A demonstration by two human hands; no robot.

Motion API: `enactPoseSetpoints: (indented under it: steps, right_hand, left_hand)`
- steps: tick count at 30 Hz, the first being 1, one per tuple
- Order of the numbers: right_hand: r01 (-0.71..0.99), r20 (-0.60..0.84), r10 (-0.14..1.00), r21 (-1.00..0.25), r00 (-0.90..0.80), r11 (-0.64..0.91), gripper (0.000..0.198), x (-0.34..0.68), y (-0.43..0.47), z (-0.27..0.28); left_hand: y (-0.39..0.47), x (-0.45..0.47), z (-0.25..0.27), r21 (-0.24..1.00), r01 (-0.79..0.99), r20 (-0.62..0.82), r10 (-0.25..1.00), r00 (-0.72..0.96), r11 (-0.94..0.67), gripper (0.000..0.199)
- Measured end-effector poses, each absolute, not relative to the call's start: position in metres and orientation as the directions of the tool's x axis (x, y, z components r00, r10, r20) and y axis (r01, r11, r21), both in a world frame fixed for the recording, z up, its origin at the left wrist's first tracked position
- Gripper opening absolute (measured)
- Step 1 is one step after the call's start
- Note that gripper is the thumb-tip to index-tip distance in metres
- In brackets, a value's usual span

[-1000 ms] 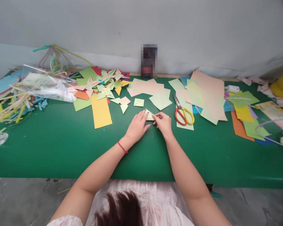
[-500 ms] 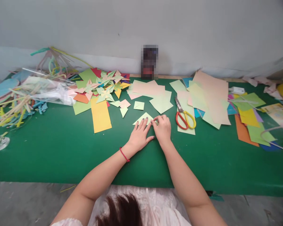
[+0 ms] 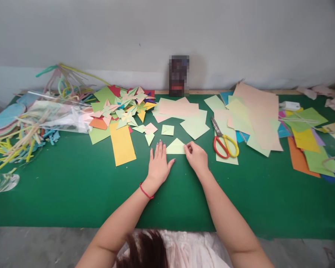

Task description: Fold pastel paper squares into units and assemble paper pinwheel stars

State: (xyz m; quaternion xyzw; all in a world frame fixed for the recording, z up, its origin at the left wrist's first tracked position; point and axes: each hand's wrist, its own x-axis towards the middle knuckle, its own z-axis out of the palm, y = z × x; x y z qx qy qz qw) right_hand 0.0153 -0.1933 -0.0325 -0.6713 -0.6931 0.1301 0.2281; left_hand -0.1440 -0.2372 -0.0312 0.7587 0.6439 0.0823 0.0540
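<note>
Left hand (image 3: pixel 158 163) lies flat, fingers spread, on the left part of the pale green folded triangle (image 3: pixel 176 147); right hand (image 3: pixel 197 158) pinches its right corner; triangle flat on green table (image 3: pixel 72 178), apex toward the wall, long edge left-right; scissors (image 3: pixel 225 141) just right of triangle; clear plastic bag (image 3: pixel 58 115) of paper strips far left.

**Green worktop against a pale wall**

A long worktop (image 3: pixel 58 193) covered in green felt stands against a plain grey-white wall (image 3: pixel 128 33) (a lighter band runs along its foot). Below the near edge shows a grey, scuffed floor (image 3: pixel 30 249). The light is soft and even.
</note>
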Motion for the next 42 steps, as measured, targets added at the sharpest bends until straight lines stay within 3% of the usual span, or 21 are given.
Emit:
enactPoseSetpoints:
  steps: [3, 10, 20, 27, 34, 37, 42]
  right_hand:
    - [0.871, 0.180, 0.984, -0.482, -0.006, 0.093, 0.024, 0.013, -0.192, -0.033]
    - [0.853, 0.254, 0.959, -0.466, -0.126, 0.235, 0.021, 0.009, -0.190, -0.033]
    - [0.812, 0.204, 0.966, -0.531, -0.156, 0.243, 0.015, 0.016, -0.185, -0.034]
    - [0.785, 0.202, 0.965, -0.565, -0.166, 0.253, 0.015, 0.020, -0.186, -0.033]
    - [0.793, 0.239, 0.956, -0.543, -0.169, 0.276, 0.017, 0.015, -0.191, -0.032]
    - [0.770, 0.262, 0.939, -0.543, -0.224, 0.335, 0.021, 0.013, -0.192, -0.031]
    - [0.711, 0.262, 0.897, -0.546, -0.357, 0.443, 0.022, 0.017, -0.193, -0.028]
  left_hand:
    - [-0.235, -0.157, -0.027, 0.150, 0.969, 0.105, 0.977, 0.184, -0.198, 0.058]
    - [-0.211, -0.170, -0.026, 0.169, 0.758, 0.227, 0.773, 0.593, -0.631, 0.030]
    - [-0.185, -0.182, 0.000, 0.196, 0.600, 0.060, 0.621, 0.782, -0.775, 0.025]
    - [-0.189, -0.172, 0.009, 0.235, 0.692, -0.011, 0.710, 0.704, -0.683, 0.025]
    - [-0.197, -0.171, -0.017, 0.439, 0.718, 0.154, 0.832, 0.532, -0.540, 0.027]
    - [-0.193, -0.174, -0.026, 0.469, 0.692, 0.205, 0.829, 0.520, -0.549, 0.033]
    - [-0.187, -0.177, -0.027, 0.478, 0.663, 0.259, 0.813, 0.521, -0.577, 0.026]
